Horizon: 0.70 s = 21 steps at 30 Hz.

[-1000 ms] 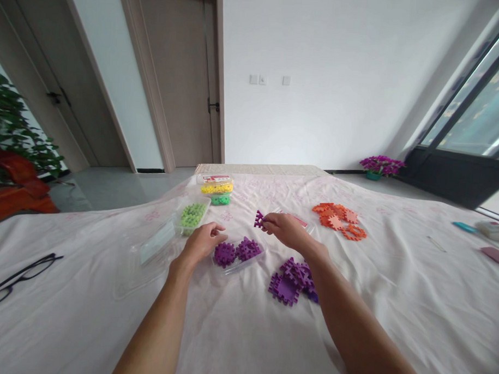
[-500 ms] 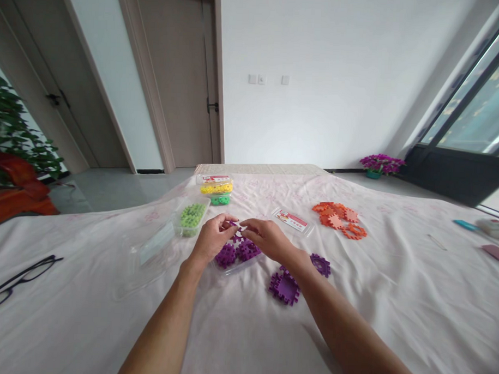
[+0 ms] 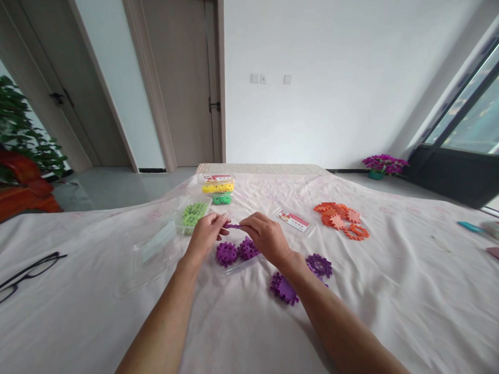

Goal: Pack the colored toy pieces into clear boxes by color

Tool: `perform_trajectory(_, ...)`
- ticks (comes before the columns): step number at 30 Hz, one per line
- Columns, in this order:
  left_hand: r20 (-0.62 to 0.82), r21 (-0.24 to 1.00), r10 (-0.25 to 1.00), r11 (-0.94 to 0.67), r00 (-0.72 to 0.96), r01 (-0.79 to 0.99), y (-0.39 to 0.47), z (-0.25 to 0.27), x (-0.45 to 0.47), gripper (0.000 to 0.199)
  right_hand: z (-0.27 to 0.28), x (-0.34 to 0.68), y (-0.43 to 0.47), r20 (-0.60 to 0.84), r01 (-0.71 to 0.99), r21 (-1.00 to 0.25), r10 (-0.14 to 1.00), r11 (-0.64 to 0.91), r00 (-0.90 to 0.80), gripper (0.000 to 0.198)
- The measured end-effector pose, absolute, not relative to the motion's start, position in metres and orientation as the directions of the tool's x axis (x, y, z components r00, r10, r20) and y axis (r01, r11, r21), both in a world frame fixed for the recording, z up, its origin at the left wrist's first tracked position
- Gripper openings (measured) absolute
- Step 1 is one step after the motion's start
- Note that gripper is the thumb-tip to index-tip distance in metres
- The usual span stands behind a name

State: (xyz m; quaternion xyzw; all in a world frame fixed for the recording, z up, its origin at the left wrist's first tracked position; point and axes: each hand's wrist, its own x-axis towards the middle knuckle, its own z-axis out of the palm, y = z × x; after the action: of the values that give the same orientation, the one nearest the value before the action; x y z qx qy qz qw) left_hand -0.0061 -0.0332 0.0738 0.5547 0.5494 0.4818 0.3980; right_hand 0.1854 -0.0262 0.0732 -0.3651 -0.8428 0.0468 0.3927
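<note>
Between my hands a purple toothed plastic piece [image 3: 233, 226] is held edge-on. My left hand [image 3: 209, 231] pinches its left end, and my right hand [image 3: 266, 234] grips its right end. Just below them sits a clear plastic box [image 3: 239, 269] with purple building pieces [image 3: 226, 254] in it; the right hand hides part of these. More purple toothed pieces [image 3: 284, 287] lie on the cloth beneath my right forearm, which covers some of them.
Left of my hands stand a box of light green pieces [image 3: 193, 213] and a clear lid [image 3: 149, 254]. Behind are stacked yellow and green boxes [image 3: 217, 189]. A labelled lid [image 3: 293, 221] and orange pieces [image 3: 337, 216] lie rightward. Glasses [image 3: 21, 280] rest at far left.
The purple piece has turned from showing its face to lying edge-on between my hands. My right hand has shifted slightly right, and the camera view has moved a little.
</note>
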Motion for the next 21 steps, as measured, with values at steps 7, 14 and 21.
perform_trajectory(7,0.039,0.635,0.999,-0.01,-0.019,0.773,-0.025,0.051,-0.033,0.053,0.067,0.183,-0.017,0.509,0.659,-0.382,0.742,0.648,-0.436,0.019)
perform_trajectory(14,-0.071,0.646,0.992,-0.033,0.104,0.763,-0.023,0.033,-0.032,0.053,0.062,0.167,-0.014,0.354,0.724,-0.215,0.743,0.655,-0.568,0.022)
perform_trajectory(21,-0.09,0.748,0.98,-0.05,0.176,0.662,-0.015,0.017,-0.038,0.054,0.06,0.159,-0.013,0.229,0.691,-0.181,0.713,0.7,-0.662,0.025)
